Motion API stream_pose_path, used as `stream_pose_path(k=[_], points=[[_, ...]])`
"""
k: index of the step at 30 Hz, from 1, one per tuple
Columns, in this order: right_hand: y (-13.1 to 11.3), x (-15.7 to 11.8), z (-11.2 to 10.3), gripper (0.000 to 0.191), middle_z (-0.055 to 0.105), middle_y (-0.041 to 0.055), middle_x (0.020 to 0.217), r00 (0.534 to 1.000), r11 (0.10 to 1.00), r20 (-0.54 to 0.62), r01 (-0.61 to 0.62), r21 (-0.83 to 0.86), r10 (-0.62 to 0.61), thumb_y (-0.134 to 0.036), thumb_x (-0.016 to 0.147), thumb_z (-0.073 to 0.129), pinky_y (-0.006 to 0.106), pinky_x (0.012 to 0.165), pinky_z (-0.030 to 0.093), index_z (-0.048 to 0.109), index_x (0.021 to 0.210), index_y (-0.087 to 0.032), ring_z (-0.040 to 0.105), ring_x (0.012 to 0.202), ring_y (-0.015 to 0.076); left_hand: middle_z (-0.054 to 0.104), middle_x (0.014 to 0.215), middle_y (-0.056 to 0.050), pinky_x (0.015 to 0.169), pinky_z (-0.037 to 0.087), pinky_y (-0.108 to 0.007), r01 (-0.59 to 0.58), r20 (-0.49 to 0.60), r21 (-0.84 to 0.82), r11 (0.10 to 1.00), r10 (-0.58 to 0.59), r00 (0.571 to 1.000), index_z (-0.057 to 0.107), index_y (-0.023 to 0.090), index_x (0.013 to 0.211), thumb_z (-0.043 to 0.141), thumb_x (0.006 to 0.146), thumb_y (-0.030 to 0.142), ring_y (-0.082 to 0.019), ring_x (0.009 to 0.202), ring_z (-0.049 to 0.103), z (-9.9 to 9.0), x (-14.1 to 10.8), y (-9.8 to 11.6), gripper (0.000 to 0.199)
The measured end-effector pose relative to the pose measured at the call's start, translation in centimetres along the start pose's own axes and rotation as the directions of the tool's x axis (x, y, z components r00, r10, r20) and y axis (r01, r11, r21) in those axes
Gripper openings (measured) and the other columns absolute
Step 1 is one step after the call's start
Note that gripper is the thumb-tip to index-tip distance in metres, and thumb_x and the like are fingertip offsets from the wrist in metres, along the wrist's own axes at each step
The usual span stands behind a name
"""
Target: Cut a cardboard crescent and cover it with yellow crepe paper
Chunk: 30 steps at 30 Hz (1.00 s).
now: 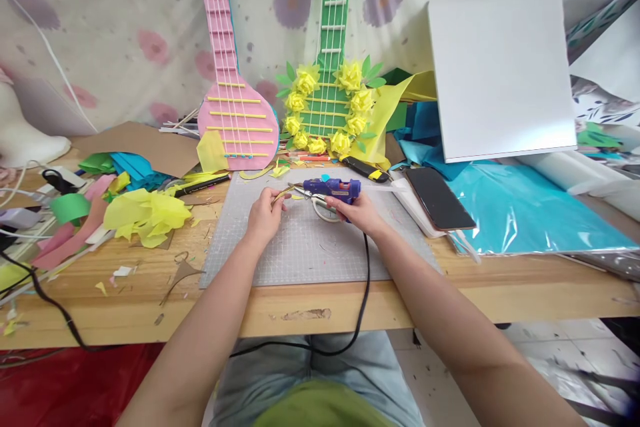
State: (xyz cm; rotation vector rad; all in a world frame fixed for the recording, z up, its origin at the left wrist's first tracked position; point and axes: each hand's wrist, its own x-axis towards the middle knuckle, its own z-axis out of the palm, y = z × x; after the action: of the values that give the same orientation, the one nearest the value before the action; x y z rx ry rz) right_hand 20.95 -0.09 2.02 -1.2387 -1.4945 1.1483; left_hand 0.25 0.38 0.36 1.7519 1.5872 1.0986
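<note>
My right hand (358, 211) is wrapped round the handle of a blue hot glue gun (334, 188), its nozzle aimed left. A clear glue stick (383, 188) juts from the gun's back. My left hand (267, 216) pinches a thin yellowish-brown strip (281, 196), whose end lies close to the nozzle; whether they touch I cannot tell. Under the gun rest scissors (326, 212), partly hidden, on a grey cutting mat (300, 260). Behind stand a pink paper guitar (240, 110) and a green one (327, 104) edged with yellow paper roses (363, 100).
Yellow paper (147, 214) and coloured scraps lie left. A utility knife (366, 170) sits behind the gun, a phone (439, 198) to its right. Blue wrapped sheets (535, 214) and a white board (505, 74) fill the right side. The gun's black cord (367, 280) drops over the table edge.
</note>
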Motion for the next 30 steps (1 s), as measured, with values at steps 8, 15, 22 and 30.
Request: stream_pose_path(k=[8, 15, 22, 30], points=[[1.4, 0.6, 0.7, 0.044, 0.054, -0.0015, 0.057, 0.999, 0.996, 0.025, 0.042, -0.076, -0.040, -0.058, 0.064, 0.062, 0.023, 0.042, 0.035, 0.063, 0.081, -0.017, 0.040, 0.043, 0.0070, 0.070, 0.089, -0.003, 0.066, 0.044, -0.026, 0.006, 0.003, -0.012, 1.000, -0.006, 1.000, 0.045, 0.021, 0.086, 0.045, 0.083, 0.022, -0.013, 0.069, 0.063, 0.2, -0.1, 0.2, 0.003], [1.4, 0.6, 0.9, 0.045, 0.055, -0.0009, 0.058, 0.998, 0.986, 0.025, 0.066, -0.155, -0.062, -0.056, 0.066, 0.061, 0.025, 0.049, 0.040, 0.064, 0.089, -0.018, 0.046, 0.048, 0.0103, 0.070, 0.087, -0.003, 0.064, 0.043, -0.027, -0.006, -0.001, -0.015, 1.000, 0.006, 1.000, 0.046, 0.021, 0.086, 0.046, 0.083, 0.024, -0.014, 0.068, 0.064, 0.3, 0.0, -0.1, 0.004], [1.3, 0.5, 1.0, 0.045, 0.050, -0.0024, 0.055, 0.997, 0.988, 0.049, 0.058, -0.144, -0.052, -0.055, 0.065, 0.062, 0.025, 0.048, 0.038, 0.063, 0.090, -0.017, 0.043, 0.046, 0.0097, 0.070, 0.085, -0.003, 0.063, 0.043, -0.026, -0.014, 0.007, -0.009, 1.000, 0.014, 1.000, 0.045, 0.021, 0.086, 0.045, 0.084, 0.024, -0.014, 0.067, 0.063, 0.3, -0.1, 0.1, 0.004], [1.6, 0.6, 1.0, 0.043, 0.048, -0.0034, 0.053, 0.995, 0.988, 0.068, 0.082, -0.131, -0.073, -0.055, 0.067, 0.061, 0.024, 0.046, 0.035, 0.064, 0.089, -0.018, 0.040, 0.045, 0.0086, 0.070, 0.084, -0.002, 0.064, 0.043, -0.026, -0.008, 0.004, -0.014, 1.000, 0.008, 1.000, 0.046, 0.020, 0.086, 0.046, 0.083, 0.024, -0.013, 0.066, 0.063, 0.4, 0.0, 0.1, 0.004]])
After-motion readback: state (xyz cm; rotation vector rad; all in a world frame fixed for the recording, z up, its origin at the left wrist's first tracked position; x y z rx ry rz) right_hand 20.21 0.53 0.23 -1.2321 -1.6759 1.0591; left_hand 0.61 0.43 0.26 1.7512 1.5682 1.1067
